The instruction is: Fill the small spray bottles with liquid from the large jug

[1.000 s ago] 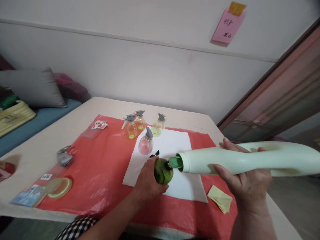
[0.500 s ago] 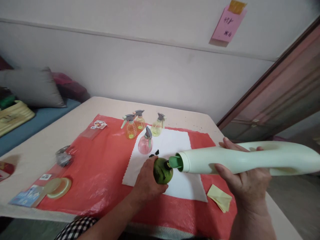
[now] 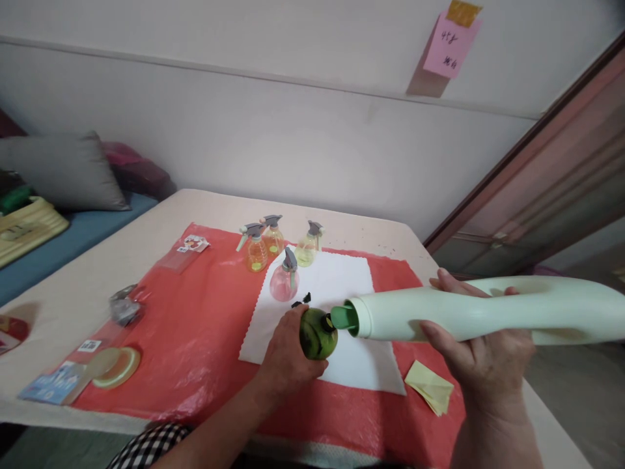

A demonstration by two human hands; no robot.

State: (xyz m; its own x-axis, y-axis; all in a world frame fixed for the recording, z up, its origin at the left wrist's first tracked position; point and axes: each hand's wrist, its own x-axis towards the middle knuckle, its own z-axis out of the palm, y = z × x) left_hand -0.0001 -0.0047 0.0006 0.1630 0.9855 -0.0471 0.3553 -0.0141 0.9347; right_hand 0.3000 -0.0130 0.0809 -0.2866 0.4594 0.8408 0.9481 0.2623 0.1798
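Observation:
My left hand point(image 3: 290, 348) is wrapped round a small round green object point(image 3: 319, 333) with dark patches and a black, neck-like opening facing right; its kind is unclear. Black bits stick out above my fingers. My right hand point(image 3: 481, 348) grips a long pale green tube-shaped device point(image 3: 415, 314) from below, lying almost level. Out of its open end pokes a darker green tongue point(image 3: 344, 317), at or very close to the black opening. Whether they touch I cannot tell. Both are above a white sheet point(image 3: 356, 371). A pink spray bottle point(image 3: 283, 283) stands just behind the green object.
Several yellow and orange spray bottles point(image 3: 307, 250) stand farther back. Red plastic sheeting point(image 3: 205, 326) covers much of the table. Yellow paper slips point(image 3: 430, 387) lie front right. At left are a roll of tape point(image 3: 120, 368), a crumpled bag point(image 3: 125, 306) and packets.
The pale green device has shifted very slightly right with my right hand. My left hand and the round green object hold almost still. The pink wall note has swung a little.

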